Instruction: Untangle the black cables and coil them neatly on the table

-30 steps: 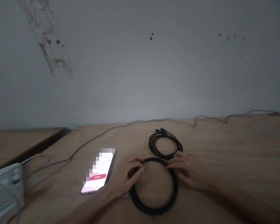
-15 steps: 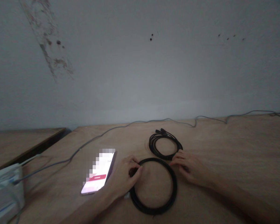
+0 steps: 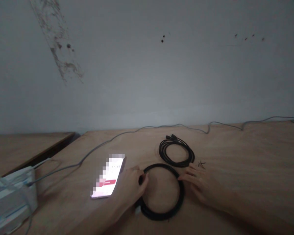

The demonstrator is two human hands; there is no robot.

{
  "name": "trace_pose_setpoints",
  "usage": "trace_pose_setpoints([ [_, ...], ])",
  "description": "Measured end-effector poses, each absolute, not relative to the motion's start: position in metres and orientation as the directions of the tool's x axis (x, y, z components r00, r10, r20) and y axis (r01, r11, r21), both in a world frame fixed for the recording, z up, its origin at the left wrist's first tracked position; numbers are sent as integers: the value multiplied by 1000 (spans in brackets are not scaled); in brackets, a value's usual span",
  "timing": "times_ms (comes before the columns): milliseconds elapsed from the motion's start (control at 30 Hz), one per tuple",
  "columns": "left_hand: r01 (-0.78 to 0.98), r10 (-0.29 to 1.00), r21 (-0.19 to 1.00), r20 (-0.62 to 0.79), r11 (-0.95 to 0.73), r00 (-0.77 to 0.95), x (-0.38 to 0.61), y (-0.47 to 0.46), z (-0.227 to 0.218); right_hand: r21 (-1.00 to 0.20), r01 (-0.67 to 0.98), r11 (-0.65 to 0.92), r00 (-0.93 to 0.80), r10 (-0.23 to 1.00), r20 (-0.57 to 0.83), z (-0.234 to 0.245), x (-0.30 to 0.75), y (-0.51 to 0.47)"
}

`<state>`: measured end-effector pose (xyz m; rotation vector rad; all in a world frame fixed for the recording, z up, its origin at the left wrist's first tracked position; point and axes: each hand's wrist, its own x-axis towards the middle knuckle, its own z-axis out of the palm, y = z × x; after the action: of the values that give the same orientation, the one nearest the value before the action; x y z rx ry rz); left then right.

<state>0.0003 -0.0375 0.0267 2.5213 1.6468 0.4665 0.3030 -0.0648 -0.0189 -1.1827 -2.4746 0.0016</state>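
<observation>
A thick black cable wound into a round coil (image 3: 161, 215) lies flat on the plywood table (image 3: 235, 147). My left hand (image 3: 130, 186) is curled over the coil's left side, and a small white piece (image 3: 137, 210) shows just below it. The fingertips of my right hand (image 3: 198, 184) lie spread against the coil's right edge. Behind them rests a thinner black cable coil (image 3: 165, 153) with its plug ends (image 3: 171, 137) at the far side. A lit phone (image 3: 107, 178), its screen blurred, lies just left of my left hand.
A thin grey cable (image 3: 112, 138) runs along the table's far edge, in front of a stained white wall (image 3: 147, 81). A stack of white packaged items (image 3: 12, 195) sits at the front left. A separate wooden surface (image 3: 26, 147) lies further left, and a wire scrap (image 3: 201, 164) lies right of the thinner coil.
Both hands have slid from the top of the thick coil to its sides. My head has turned slightly, so the scene sits a little further right.
</observation>
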Motion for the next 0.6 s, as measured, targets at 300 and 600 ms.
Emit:
trace_pose_setpoints([
  [300, 795, 852, 334, 333, -507, 404, -12, -35, 20, -262, 689, 676, -588, 732, 344, -33, 306, -59],
  [600, 683, 805, 426, 309, -593, 507, -13, -28, 18, -313, 677, 666, -553, 741, 382, -26, 304, -64],
])
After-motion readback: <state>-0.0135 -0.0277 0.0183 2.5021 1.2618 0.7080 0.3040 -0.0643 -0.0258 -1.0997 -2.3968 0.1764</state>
